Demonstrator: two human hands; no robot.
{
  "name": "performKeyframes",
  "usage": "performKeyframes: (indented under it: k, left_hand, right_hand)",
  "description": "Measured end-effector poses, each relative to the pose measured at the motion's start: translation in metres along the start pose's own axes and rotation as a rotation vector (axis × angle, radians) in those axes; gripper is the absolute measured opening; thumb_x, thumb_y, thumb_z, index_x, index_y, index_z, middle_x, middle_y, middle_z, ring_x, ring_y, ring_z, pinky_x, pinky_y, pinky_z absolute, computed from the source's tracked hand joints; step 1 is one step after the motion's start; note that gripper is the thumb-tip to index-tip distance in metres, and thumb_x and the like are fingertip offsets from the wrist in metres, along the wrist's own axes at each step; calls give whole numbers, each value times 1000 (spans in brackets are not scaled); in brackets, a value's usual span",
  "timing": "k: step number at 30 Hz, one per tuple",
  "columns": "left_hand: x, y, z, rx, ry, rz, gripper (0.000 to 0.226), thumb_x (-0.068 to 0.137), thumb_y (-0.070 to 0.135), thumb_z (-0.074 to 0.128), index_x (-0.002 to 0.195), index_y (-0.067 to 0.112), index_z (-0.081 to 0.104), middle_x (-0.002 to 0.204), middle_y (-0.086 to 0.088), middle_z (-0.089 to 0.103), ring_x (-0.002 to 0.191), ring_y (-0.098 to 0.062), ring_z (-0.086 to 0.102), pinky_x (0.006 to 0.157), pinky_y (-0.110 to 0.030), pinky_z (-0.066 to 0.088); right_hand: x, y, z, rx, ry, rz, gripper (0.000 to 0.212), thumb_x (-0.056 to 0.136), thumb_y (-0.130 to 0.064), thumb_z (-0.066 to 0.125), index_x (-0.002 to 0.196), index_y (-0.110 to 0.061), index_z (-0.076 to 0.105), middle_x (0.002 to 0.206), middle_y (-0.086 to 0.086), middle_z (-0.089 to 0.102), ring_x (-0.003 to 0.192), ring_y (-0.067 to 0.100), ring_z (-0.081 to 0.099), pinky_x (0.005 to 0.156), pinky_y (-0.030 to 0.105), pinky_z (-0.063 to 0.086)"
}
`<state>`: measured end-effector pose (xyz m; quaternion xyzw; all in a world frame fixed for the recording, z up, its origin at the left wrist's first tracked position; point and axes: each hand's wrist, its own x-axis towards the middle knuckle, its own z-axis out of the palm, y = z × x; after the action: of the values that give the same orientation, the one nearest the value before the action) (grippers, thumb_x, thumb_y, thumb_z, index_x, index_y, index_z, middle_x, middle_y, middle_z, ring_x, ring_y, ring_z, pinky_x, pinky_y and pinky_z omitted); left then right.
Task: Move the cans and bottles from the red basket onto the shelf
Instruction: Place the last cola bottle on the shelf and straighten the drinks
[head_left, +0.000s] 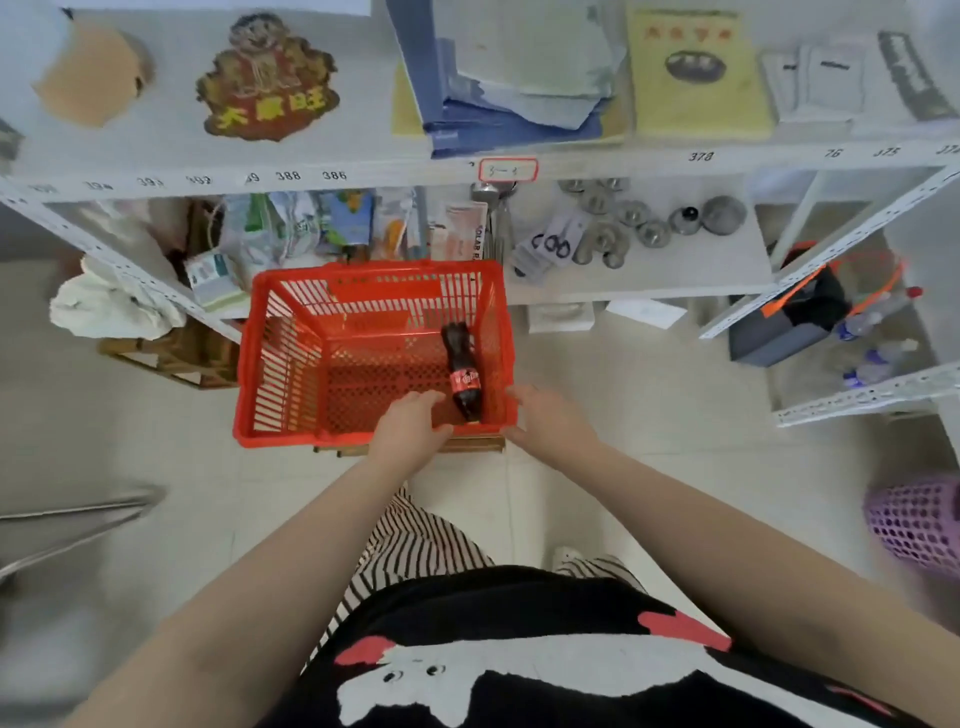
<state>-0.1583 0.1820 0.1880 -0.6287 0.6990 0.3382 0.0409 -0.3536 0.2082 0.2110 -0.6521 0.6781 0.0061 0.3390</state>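
Observation:
A red plastic basket (291, 364) sits on a low wooden stand in front of the white shelf (649, 283). One dark cola bottle (462, 371) with a red label lies on its side along the basket's right wall. My left hand (410, 423) reaches over the near rim, its fingers just left of the bottle and holding nothing. At the basket's near right corner rests my right hand (545, 415), fingers against the rim. I see no cans in the basket.
The middle shelf holds packets, scissors (553, 244) and several metal lids (613, 228). The top shelf carries papers and a yellow book (696, 73). Clear bottles (878, 332) lie on a lower shelf at right. A purple basket (919, 519) stands at right.

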Motion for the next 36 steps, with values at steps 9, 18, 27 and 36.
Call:
performKeyframes:
  k: [9, 18, 27, 36]
  left_hand:
    - [127, -86, -83, 195, -219, 170, 48, 87, 31, 62, 132, 18, 51, 130, -12, 56, 121, -32, 52, 104, -41, 41]
    - [246, -101, -31, -24, -311, 73, 44, 90, 30, 61, 128, 11, 53, 130, -9, 60, 120, -26, 56, 101, -32, 39]
    - [336, -95, 73, -268, -354, -279, 72, 80, 49, 68, 135, 7, 47, 138, -13, 53, 126, -32, 51, 105, -40, 42]
    - [358, -82, 126, -514, -231, -498, 78, 71, 40, 80, 134, 8, 48, 130, -10, 60, 110, -32, 62, 83, -33, 53]
  right_hand:
    - [92, -68, 36, 323, 149, 407, 44, 82, -25, 65, 124, -13, 54, 122, 13, 61, 114, 32, 56, 86, 35, 42]
    - [194, -54, 121, 762, 164, 784, 24, 84, -28, 68, 96, -7, 65, 80, 7, 61, 79, 24, 58, 59, 28, 35]
    - [276, -31, 200, 2056, 421, 1405, 24, 90, -30, 64, 79, -10, 55, 72, 9, 48, 58, 18, 51, 58, 28, 51]
    - [294, 0, 224, 2248, 596, 1480, 42, 91, -31, 60, 126, -9, 55, 110, 8, 62, 100, 26, 63, 69, 31, 56]
